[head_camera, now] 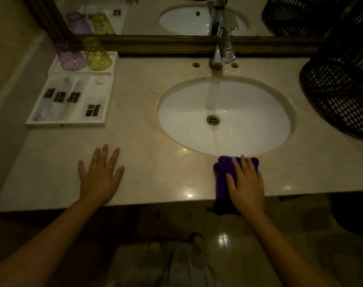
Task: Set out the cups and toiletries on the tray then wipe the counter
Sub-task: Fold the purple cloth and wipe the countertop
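Purple cloth at worktop front edge, just before sink, part hanging off. Right hand presses it, fingers flat; left hand flat, empty. Risk: cloth slips off the edge, or a wide leftward sweep bumps tray & cups.

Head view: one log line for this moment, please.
stage: wipe counter | right hand: pressing purple cloth by sink | left hand: flat on counter | tray: cups and toiletries in place
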Tool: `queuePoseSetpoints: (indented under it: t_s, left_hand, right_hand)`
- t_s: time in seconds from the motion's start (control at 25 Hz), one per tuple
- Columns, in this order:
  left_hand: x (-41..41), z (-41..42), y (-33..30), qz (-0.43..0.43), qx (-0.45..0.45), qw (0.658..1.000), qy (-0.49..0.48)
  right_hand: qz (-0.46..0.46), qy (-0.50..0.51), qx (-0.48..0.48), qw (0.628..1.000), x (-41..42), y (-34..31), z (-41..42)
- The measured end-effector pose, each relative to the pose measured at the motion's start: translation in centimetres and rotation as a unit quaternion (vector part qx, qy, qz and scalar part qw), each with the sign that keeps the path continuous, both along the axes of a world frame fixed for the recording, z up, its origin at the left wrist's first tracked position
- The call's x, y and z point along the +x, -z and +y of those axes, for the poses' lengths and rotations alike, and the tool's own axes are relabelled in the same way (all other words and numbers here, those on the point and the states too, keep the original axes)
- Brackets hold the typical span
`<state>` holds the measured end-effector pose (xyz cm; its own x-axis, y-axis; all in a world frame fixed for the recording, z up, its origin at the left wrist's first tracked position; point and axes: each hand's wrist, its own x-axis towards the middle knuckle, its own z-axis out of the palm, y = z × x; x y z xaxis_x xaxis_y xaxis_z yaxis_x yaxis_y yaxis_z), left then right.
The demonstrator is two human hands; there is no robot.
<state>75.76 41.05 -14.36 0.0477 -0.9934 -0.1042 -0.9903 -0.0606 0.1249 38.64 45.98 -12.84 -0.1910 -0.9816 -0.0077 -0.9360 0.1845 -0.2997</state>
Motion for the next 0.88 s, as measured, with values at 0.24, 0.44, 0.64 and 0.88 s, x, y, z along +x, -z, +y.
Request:
queuePoseSetpoints:
  t_s: [0.24,0.44,0.64,0.88]
  left_hand:
    - [2.8,0.3,-0.2,0.031,0.018,0.998,0.045]
    - [4.2,1.4,0.3,0.012,-0.01,0.999,0.05]
    - [2.5,1.0,-1.6,0.077,0.03,0.997,-0.014]
    - [-11.8,0.9,-4.2,0.122,-0.092,0.988,0.021]
  right_hand:
    - [0.034,0.104,0.012,0.994,7.6,-0.1,-3.6]
    - [0.026,0.072,0.021,0.997,15.9,-0.4,-4.6]
    - [-0.139,-0.009,0.02,0.99,19.8,-1.4,-4.9]
    - [0.002,-0.038,-0.008,0.999,4.5,-2.1,-3.3]
